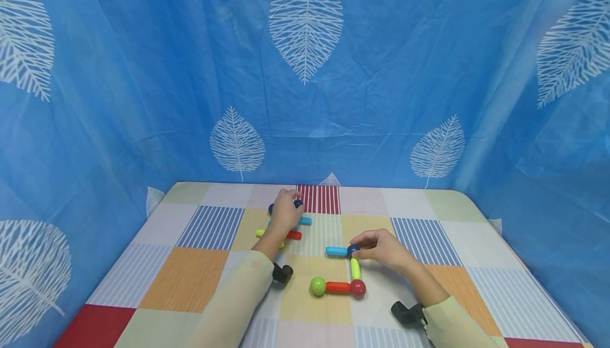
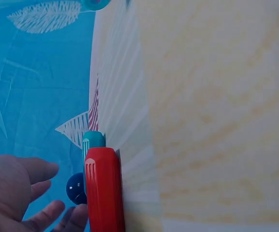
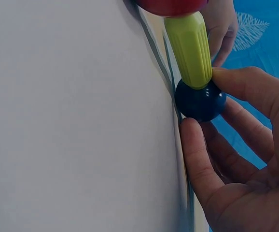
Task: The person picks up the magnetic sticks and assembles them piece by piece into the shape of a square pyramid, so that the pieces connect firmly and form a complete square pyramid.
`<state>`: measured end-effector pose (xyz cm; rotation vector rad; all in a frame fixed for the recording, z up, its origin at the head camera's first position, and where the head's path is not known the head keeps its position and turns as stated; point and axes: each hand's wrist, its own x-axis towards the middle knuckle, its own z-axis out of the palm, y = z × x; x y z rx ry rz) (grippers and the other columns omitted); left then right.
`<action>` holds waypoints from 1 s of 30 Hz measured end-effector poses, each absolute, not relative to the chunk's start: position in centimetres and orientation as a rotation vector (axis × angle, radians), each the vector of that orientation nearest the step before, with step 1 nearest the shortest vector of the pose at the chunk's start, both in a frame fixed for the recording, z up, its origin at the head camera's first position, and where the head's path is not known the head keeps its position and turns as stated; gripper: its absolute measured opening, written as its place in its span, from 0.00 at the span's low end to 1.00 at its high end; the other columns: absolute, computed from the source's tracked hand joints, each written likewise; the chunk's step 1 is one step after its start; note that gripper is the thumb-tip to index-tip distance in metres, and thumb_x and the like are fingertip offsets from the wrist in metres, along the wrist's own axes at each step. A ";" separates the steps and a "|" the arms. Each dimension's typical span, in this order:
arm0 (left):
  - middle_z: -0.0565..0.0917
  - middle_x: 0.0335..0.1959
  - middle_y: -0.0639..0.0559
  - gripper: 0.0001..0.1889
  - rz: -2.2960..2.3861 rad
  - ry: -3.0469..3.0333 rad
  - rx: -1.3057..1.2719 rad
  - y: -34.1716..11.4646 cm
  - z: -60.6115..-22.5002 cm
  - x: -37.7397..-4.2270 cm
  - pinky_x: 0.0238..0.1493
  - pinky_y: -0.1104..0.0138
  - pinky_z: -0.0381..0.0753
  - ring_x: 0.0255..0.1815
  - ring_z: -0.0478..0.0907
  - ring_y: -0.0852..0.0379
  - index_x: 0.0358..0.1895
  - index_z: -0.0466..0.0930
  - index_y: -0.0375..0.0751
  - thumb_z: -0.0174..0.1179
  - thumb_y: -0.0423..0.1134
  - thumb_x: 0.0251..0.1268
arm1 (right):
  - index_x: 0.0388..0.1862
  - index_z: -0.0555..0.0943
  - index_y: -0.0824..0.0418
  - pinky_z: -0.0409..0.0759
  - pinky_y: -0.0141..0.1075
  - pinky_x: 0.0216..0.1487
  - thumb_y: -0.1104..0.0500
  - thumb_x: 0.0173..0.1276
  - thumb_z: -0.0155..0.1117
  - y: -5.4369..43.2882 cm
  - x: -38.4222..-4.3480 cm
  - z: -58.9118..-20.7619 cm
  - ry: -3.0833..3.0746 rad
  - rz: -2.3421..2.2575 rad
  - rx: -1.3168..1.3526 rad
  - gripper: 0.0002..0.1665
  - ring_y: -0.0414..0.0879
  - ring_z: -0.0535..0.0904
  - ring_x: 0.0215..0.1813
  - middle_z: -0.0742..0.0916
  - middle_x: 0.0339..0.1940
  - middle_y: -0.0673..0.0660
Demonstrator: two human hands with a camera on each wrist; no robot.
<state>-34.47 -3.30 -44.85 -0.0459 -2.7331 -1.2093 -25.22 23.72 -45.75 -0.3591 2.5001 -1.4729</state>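
My right hand pinches a dark blue ball between thumb and fingers. A yellow-green rod runs from that ball to a red ball, and a light blue rod points left from it. From the red ball, a red rod leads to a green ball. My left hand reaches over loose pieces farther back, its fingers loosely bent beside a dark blue ball. In the left wrist view, another red rod lies in front of a teal-looking rod.
A second loose dark blue ball sits left of my left hand. Yellow-green rods lie under my left forearm. A patchwork cloth covers the table, with a blue leaf-patterned curtain behind and at both sides.
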 end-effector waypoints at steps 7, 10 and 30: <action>0.78 0.59 0.41 0.19 -1.157 -2.808 -0.044 -3.0 -45.0 -34.8 0.67 0.53 0.79 0.58 0.77 0.46 0.61 0.81 0.41 0.67 0.38 0.68 | 0.50 0.88 0.64 0.82 0.33 0.40 0.61 0.61 0.76 23.7 -25.2 -45.7 2.509 -1.464 -0.360 0.18 0.47 0.81 0.43 0.90 0.45 0.59; 0.77 0.60 0.41 0.20 -1.176 -2.821 -0.034 -3.0 -45.3 -35.0 0.67 0.53 0.78 0.60 0.77 0.46 0.62 0.80 0.42 0.67 0.38 0.69 | 0.50 0.88 0.64 0.82 0.33 0.40 0.61 0.61 0.76 23.7 -25.2 -45.8 2.515 -1.457 -0.368 0.18 0.47 0.81 0.43 0.90 0.44 0.59; 0.83 0.58 0.41 0.14 -1.351 -2.824 -0.158 -2.7 -45.5 -36.0 0.65 0.52 0.80 0.58 0.79 0.44 0.56 0.84 0.43 0.66 0.35 0.69 | 0.51 0.88 0.61 0.81 0.33 0.42 0.59 0.62 0.77 23.5 -24.9 -45.4 2.557 -1.398 -0.339 0.18 0.46 0.81 0.44 0.91 0.46 0.57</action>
